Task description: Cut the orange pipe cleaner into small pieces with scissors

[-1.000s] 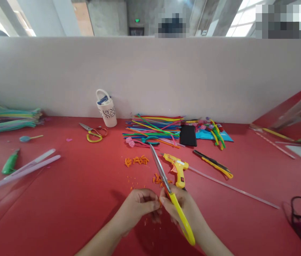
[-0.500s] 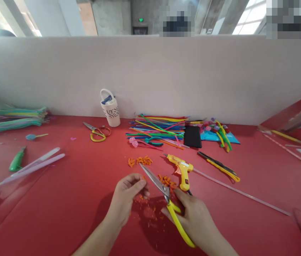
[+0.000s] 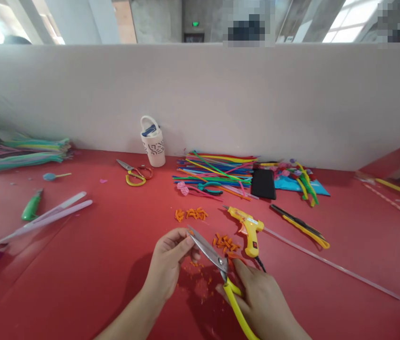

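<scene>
My left hand (image 3: 169, 259) pinches a small orange piece (image 3: 190, 232) between thumb and forefinger. My right hand (image 3: 258, 293) is closed around the yellow and orange handles of a pair of scissors (image 3: 207, 249). Their blades point up and left, with the tips right at the left fingertips and the orange piece. Whether the blades touch it is hard to tell. Small cut orange pieces lie in piles, one (image 3: 196, 214) beyond the blades and another (image 3: 226, 243) beside them. Fine orange scraps (image 3: 202, 278) are scattered on the red table between my hands.
A yellow glue gun (image 3: 249, 229) with a long clear stick lies right of the scissors. Behind are pipe cleaners (image 3: 214, 170), a black phone (image 3: 264, 183) and a white cup (image 3: 155, 150). A yellow-handled cutter (image 3: 304, 229) lies right; other scissors (image 3: 135, 173) and a green tool (image 3: 32, 206) lie left.
The scissor blades have come closer to my left fingertips, their tips now at the orange piece. The whole view has shifted a little, so the table's things appear further right.
</scene>
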The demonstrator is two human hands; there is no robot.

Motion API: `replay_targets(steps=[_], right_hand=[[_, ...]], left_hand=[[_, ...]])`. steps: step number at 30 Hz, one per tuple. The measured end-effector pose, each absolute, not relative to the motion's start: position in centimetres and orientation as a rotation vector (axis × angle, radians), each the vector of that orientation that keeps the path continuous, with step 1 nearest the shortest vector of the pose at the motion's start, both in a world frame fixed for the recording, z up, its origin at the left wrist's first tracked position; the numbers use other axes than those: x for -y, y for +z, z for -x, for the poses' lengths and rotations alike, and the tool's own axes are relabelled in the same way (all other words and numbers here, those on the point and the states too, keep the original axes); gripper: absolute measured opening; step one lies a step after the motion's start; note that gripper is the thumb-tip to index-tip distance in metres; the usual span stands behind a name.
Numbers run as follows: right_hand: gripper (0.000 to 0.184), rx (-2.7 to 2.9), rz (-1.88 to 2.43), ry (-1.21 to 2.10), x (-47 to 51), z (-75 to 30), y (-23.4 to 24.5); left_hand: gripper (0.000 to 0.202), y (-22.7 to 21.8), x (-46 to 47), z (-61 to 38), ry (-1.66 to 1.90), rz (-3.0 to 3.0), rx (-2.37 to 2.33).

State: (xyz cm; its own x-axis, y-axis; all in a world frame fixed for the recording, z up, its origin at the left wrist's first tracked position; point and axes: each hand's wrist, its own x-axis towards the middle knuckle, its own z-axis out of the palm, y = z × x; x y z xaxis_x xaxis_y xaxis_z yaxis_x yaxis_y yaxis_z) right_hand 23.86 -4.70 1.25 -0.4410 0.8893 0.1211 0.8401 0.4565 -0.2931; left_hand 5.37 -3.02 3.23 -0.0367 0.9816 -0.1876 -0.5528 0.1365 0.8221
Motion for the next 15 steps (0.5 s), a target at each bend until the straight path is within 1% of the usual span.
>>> replay_targets(steps=[15], right_hand=[[0.027,2.474,1.406,0.142,4.68,-24.09,0.89]], left_hand=[[0.008,2.93,3.12,-5.2,1.348,-0.624,-0.844]])
